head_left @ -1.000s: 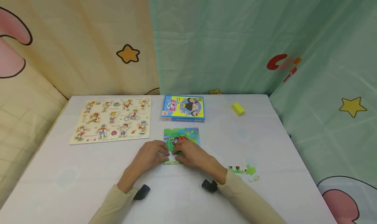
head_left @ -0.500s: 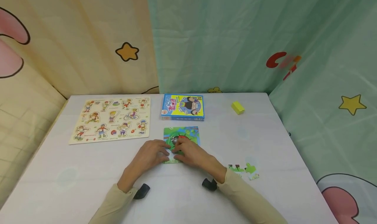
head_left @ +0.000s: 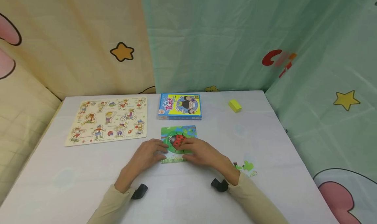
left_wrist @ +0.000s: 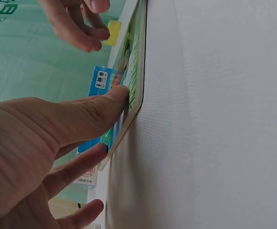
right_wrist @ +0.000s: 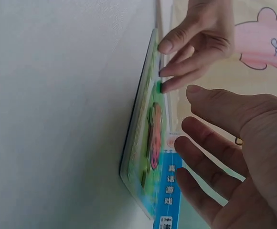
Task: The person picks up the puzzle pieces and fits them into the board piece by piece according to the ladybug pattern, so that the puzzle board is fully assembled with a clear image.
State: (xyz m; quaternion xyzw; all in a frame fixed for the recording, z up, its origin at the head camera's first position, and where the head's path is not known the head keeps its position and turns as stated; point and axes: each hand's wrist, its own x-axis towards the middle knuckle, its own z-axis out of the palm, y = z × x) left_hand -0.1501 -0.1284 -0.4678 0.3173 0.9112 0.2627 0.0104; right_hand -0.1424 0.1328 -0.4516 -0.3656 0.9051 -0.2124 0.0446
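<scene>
A square puzzle board [head_left: 173, 132] with a red ladybug on green lies flat at the middle of the table. At its left edge is my left hand [head_left: 146, 154], thumb and fingertips touching the board in the left wrist view, fingers fairly straight. Over the board's right part hovers my right hand [head_left: 203, 153], fingers loosely bent and holding nothing; in the right wrist view its fingertips [right_wrist: 184, 143] stand apart from the board. Loose green-and-white puzzle pieces [head_left: 248, 166] lie to the right, partly hidden behind the right forearm.
Behind the board lies a blue and yellow box [head_left: 180, 107]. A wooden picture-puzzle board [head_left: 107, 121] with figures playing sports occupies the back left. Toward the back right sits a small yellow block [head_left: 235, 105]. Printed curtains [head_left: 206, 37] border the table.
My right hand has lifted off the lower left of the ladybug board and shifted right, its fingers loosening and uncovering more of the ladybug. The left hand stays at the left edge.
</scene>
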